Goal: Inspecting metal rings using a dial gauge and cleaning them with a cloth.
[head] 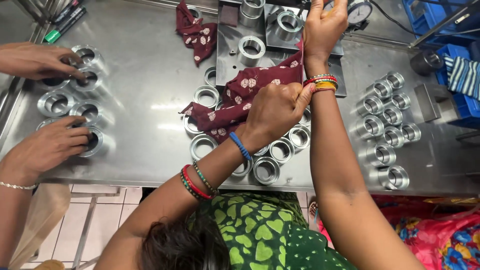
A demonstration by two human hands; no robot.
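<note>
My left hand (272, 107) is a fist gripping a maroon patterned cloth (240, 95) over the middle of the steel table (150, 85), its thumb against my right wrist. My right hand (324, 27) is raised at the table's far side, closed beside a dial gauge (360, 11). A strip of the cloth runs up into it. Several machined metal rings (280, 149) lie under and around the cloth.
A second maroon cloth (196, 32) lies at the back. Rings stand on a grey fixture plate (230, 55). More rings (387, 120) are grouped at right. Another person's hands (37, 60) (50, 145) touch rings at left. Blue crates (450, 20) stand at far right.
</note>
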